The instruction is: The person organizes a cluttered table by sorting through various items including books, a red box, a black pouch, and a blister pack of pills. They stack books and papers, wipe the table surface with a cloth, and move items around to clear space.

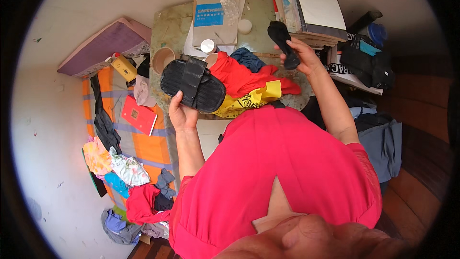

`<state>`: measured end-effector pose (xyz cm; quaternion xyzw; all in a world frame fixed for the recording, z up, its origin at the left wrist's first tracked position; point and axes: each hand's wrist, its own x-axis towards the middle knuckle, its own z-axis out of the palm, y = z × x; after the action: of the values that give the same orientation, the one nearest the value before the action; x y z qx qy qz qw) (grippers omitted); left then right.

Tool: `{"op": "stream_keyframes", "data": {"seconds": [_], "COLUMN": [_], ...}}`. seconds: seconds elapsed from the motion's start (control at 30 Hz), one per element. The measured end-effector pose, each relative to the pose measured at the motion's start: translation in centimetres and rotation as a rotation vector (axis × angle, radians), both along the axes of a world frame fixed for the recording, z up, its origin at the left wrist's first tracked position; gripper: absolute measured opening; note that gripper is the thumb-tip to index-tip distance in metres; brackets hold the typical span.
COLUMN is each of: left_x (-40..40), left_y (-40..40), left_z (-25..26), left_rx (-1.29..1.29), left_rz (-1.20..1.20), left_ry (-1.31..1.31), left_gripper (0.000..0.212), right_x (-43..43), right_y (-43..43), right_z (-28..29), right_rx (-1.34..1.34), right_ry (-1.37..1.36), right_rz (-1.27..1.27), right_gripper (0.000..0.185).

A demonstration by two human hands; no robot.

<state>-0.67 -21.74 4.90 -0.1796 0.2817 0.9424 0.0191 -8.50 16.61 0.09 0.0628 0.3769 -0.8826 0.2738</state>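
My left hand (184,113) holds a black slipper (212,95) with a wide strap, its thumb on the strap's near edge. In my right hand (303,55) is a black sock (277,36), or a similar bunched black cloth item, held upright over the table. Between the hands, a red cloth (233,75) and a yellow printed cloth or bag (248,103) lie on the worn green table (172,18). A dark blue cloth (248,59) sits behind the red one. Just beyond the slipper stand a beige cup (162,60) and a white-lidded container (208,46).
Books (208,18) with a blister pack lie at the table's back, beside a round white lid (244,26). A tall stack of books and papers (316,3) stands back right. On the left, a checked bed (143,122) holds a red book (138,115), a yellow box (124,68) and clothes.
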Motion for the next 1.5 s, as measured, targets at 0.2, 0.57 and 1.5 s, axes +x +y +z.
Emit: {"op": "stream_keyframes", "data": {"seconds": [0.2,0.57,1.5], "left_x": [1.5,4.5,16.3], "left_y": [1.5,2.7,3.8], "left_z": [0.7,1.7,7.1], "left_rx": [-0.047,-0.071,-0.144], "left_rz": [0.024,0.068,0.542], "left_ry": [-0.044,-0.018,0.096], "left_gripper": [0.046,0.05,0.053], "right_x": [2.1,0.5,-1.5], "right_y": [-1.0,-3.1,-9.7], "right_z": [-4.7,-8.3,-7.6], "right_rx": [1.702,1.817,1.722], "right_ry": [0.616,0.693,0.955], "right_rz": [0.019,0.209,0.321], "right_gripper": [0.03,0.023,0.031]}}
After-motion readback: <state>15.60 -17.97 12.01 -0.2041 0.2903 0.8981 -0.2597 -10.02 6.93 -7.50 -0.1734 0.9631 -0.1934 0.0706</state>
